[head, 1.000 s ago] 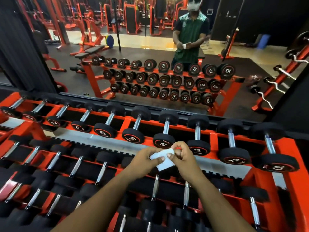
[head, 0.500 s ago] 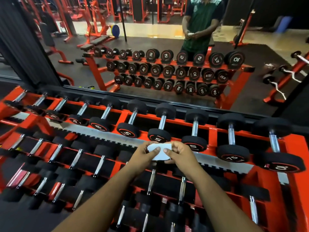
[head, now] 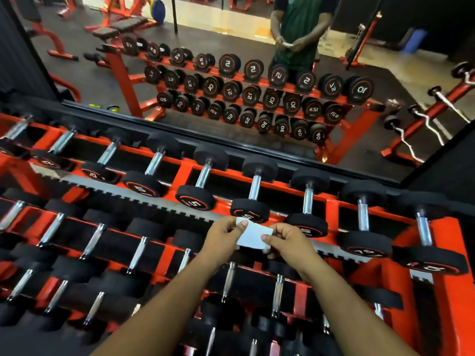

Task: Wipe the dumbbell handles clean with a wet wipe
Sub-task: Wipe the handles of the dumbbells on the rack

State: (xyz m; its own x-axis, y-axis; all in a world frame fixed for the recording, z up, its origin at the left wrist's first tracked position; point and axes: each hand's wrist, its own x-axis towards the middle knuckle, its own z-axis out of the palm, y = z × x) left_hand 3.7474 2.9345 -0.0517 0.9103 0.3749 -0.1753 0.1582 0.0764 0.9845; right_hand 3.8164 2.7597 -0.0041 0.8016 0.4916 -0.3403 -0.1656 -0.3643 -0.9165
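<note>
Two hands, one wipe: both are up over the front rail of the rack's top tier, between the tiers, and no handle is touched yet.
Wet wipe [head: 253, 235]: small white folded sheet, held flat in the air; looks light, limp and damp, likely to flop unless kept folded.
Left hand [head: 223, 237]: grip closed on the wipe's left edge, thumb on top.
Right hand [head: 288, 241]: grip closed on the wipe's right edge, thumb pressing the lower corner.
Dumbbell handles [head: 254, 187]: bare chrome bars, stiff, probably slick; best wrapped mid-bar, clear of the black heads.
Dumbbells: heavy by the look, steady in their slots.
Rack [head: 331, 206]: red steel, tiered, sloping toward the person.
Room: gym, wall mirror [head: 231, 129] behind the rack's back edge.
</note>
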